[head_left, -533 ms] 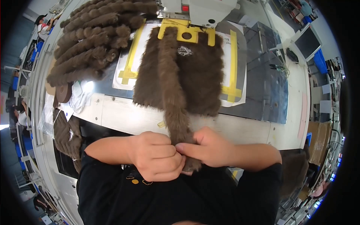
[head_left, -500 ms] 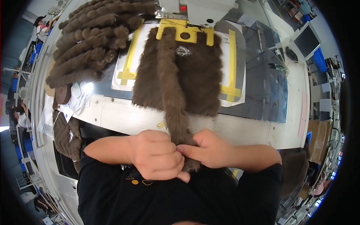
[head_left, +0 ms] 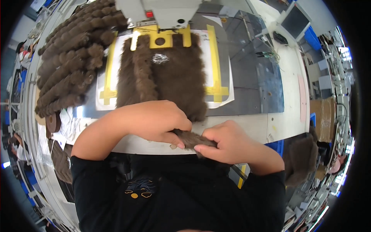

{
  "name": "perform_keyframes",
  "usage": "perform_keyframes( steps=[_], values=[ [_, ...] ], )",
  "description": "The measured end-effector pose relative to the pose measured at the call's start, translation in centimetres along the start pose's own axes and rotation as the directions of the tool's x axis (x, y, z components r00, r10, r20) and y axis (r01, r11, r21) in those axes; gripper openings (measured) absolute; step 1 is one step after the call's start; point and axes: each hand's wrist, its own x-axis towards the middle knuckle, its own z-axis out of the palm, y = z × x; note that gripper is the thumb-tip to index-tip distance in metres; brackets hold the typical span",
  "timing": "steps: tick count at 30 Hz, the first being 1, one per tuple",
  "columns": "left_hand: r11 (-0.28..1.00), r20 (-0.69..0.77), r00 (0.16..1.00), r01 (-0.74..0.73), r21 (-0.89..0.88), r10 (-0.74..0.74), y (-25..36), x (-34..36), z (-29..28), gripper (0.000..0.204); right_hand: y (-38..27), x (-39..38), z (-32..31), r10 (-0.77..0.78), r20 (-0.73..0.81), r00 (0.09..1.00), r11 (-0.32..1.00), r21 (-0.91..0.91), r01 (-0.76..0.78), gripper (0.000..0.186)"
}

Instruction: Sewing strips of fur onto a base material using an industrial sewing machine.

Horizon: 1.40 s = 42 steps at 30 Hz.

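Both hands grip the near end of a brown fur strip (head_left: 192, 140) just in front of the table edge. My left hand (head_left: 164, 123) is closed around it, knuckles up, and hides the stretch behind it. My right hand (head_left: 226, 141) pinches the tip between thumb and fingers, to the right of the left hand. The strip's far part lies along the left side of a flat brown fur panel (head_left: 179, 81). A yellow clamp plate (head_left: 160, 41) of the machine rests over the panel's far edge. A silvery printed mark (head_left: 160, 58) shows on the fur.
A white machine head (head_left: 174, 13) stands over the panel's far end. Rolled brown fur strips (head_left: 71, 58) are heaped at the left, with a brown tape roll (head_left: 53, 123) near them. A monitor (head_left: 294, 17) stands at the back right. More brown fur (head_left: 301, 158) hangs at the lower right.
The held end of the strip has swung from pointing toward me to lying sideways. My left hand has moved forward and turned, and my right hand has shifted right. The whole view has shifted.
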Motion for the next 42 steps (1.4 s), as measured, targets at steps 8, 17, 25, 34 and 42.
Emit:
perform_keyframes(
  steps=[8, 17, 25, 34, 42],
  values=[
    [0.996, -0.418, 0.905, -0.090, -0.018, 0.074, -0.4, 0.8, 1.2, 0.024, 0.2, 0.3, 0.5, -0.219, -0.616, 0.756, 0.959, 0.007, 0.284, 0.031],
    [0.965, -0.658, 0.721, -0.261, 0.032, 0.217, -1.7, 0.3, 2.2, 0.019, 0.1, 2.8, 2.0, -0.347, -0.701, 0.623, 0.850, 0.046, 0.525, 0.050],
    [0.958, -0.648, 0.733, -0.287, -0.020, 0.206, -1.5, 0.9, 2.2, 0.017, 0.3, 3.2, 1.1, -0.413, -0.706, 0.575, 0.824, -0.022, 0.566, 0.042],
    [0.988, -0.663, 0.735, -0.076, 0.131, 0.144, -1.3, 2.1, 0.8, 0.024, 0.5, 4.1, -4.4, -0.157, -0.627, 0.763, 0.968, 0.057, 0.246, 0.019],
    [0.978, -0.424, 0.888, 0.110, -0.178, -0.177, -2.3, 1.4, -2.4, 0.049, 6.9, 12.0, -10.7, 0.220, -0.295, 0.930, 0.852, 0.523, -0.036, 0.023]
  ],
)
